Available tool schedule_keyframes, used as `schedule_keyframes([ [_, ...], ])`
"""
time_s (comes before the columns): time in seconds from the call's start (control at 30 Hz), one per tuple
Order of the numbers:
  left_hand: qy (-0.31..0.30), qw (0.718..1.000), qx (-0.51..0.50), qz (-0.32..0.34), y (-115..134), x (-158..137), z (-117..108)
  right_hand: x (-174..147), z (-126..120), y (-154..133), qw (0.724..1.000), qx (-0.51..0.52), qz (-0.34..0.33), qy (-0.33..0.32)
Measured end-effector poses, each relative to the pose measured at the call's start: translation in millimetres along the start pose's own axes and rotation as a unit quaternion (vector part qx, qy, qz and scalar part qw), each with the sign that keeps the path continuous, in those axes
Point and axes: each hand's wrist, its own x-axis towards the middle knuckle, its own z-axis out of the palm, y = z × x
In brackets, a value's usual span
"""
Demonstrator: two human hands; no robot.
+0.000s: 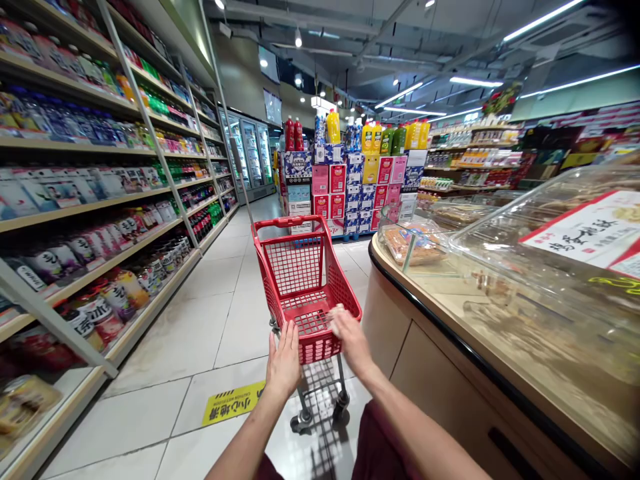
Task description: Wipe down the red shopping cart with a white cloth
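A red plastic shopping cart [327,291] with a lattice basket on grey legs and casters stands on the tiles in front of me. Its basket holds nothing that I can see. My left hand [284,357] is at the basket's near left edge, its fingers stretched out and lying together against the rim. Over the near right corner of the rim is my right hand [349,337], with fingers bent and pressed together. Something pale shows at those fingertips, too blurred to name, and I cannot tell whether this hand touches the rim.
Shelves of bottled drinks [85,180] line the left. A wooden display counter [425,327] with clear covers curves along the right, close to the cart. Stacked drink cartons [345,190] stand ahead. A yellow wet-floor sticker [233,404] lies on the tiles, and glass-door fridges [247,155] stand at the back.
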Motion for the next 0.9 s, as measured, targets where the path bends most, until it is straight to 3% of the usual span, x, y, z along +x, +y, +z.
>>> schedule_keyframes([
  [0.07,0.005,1.0,-0.001,-0.002,-2,-4,3,2,-5,8,0.999,-0.026,0.04,0.021],
  [0.1,0.006,1.0,-0.002,-0.003,-3,-5,3,1,-4,7,0.999,-0.027,0.03,0.016],
  [0.27,-0.007,0.999,-0.015,0.033,-7,-2,-7,-7,15,-18,0.993,0.019,-0.099,-0.055],
  [0.33,-0.005,0.999,-0.019,0.041,-9,-1,-10,-4,7,-9,0.997,0.006,-0.072,-0.036],
  [0.43,0.009,0.999,-0.013,0.03,-8,0,-8,4,-9,12,0.999,-0.032,0.022,0.023],
  [0.5,0.017,1.0,-0.009,0.02,-6,0,-4,5,-8,11,0.999,-0.028,0.017,0.024],
  [0.6,0.024,0.999,-0.006,0.022,-3,-3,2,-1,9,-11,0.998,0.003,-0.057,-0.016],
  [0.67,0.028,0.999,-0.002,0.029,-3,-4,4,-3,12,-17,0.997,0.008,-0.07,-0.031],
  [0.9,0.03,0.998,-0.009,0.05,-29,14,-5,5,-19,29,0.998,-0.029,0.059,0.019],
])
